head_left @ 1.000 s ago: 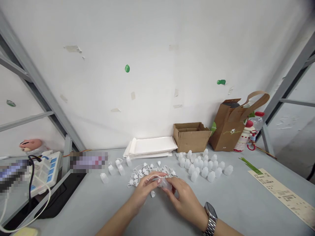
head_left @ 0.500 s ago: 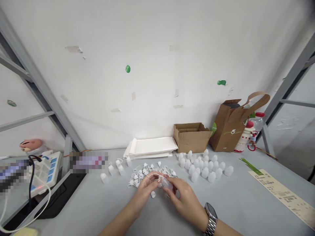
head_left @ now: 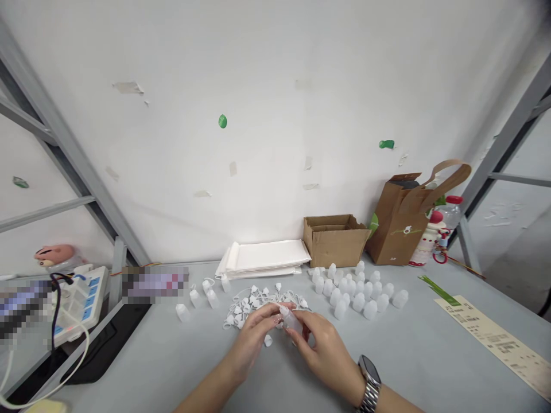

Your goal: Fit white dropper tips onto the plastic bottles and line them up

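My right hand [head_left: 316, 338] grips a small frosted plastic bottle [head_left: 291, 321] between thumb and fingers, tilted with its top toward the left. At that top, the bottle's white cap [head_left: 283, 310] sits between the thumb and curled fingers of my left hand [head_left: 260, 330]. Fingers partly hide the neck. Just behind my hands lies a pile of white caps with loop straps [head_left: 253, 298]. One loose cap [head_left: 268, 341] rests below my left fingers. Several uncapped frosted bottles [head_left: 359, 292] stand to the right. On the left are several capped bottles [head_left: 195, 298].
White flat packets [head_left: 267, 255] lie by the wall, beside an open cardboard box [head_left: 340, 246]. A brown paper bag [head_left: 396, 229] and a red-lidded bottle [head_left: 451, 212] stand at back right. A printed paper strip [head_left: 495, 338] lies right; a power strip [head_left: 81, 304] sits left.
The white strap loop that showed between my left fingers is out of sight. A white top now shows at the bottle's neck, and my left fingers have shifted slightly. My right hand keeps its hold.
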Demonstrator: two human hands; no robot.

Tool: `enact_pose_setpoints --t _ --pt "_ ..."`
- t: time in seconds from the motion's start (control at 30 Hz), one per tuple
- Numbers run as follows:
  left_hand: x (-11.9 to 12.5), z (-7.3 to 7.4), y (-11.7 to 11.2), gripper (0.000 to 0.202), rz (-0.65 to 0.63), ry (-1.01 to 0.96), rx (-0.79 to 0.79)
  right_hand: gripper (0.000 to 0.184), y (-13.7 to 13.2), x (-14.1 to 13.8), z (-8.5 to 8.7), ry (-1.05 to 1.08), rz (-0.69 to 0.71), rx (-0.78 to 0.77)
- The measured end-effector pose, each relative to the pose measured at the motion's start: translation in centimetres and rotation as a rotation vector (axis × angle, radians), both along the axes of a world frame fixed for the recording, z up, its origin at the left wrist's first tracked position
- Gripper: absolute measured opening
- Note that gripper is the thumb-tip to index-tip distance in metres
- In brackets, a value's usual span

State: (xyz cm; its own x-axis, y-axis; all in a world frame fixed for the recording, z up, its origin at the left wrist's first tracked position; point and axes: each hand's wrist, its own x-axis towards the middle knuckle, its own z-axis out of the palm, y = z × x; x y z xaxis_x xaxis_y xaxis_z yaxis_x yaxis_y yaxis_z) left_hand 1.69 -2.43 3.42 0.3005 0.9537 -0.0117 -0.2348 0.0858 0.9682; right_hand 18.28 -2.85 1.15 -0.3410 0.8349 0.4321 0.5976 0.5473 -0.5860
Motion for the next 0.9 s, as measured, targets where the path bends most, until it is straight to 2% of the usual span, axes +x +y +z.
enact_pose_setpoints --t 0.23,0.53,0.9 --pt "0.02 -0.44 0.10 0.033 -0.013 0.050 -0.012 0.018 0.09 -0.03 0.01 -0.006 0.000 0.005" --pt "0.06 -0.62 0.15 0.031 0.029 0.061 -0.027 0.017 0.11 -0.12 0.03 -0.002 -0.003 0.025" --pt "0.08 -0.87 0.16 0.027 0.012 0.011 -0.036 0.018 -0.04 -0.14 -0.02 -0.022 0.000 0.012"
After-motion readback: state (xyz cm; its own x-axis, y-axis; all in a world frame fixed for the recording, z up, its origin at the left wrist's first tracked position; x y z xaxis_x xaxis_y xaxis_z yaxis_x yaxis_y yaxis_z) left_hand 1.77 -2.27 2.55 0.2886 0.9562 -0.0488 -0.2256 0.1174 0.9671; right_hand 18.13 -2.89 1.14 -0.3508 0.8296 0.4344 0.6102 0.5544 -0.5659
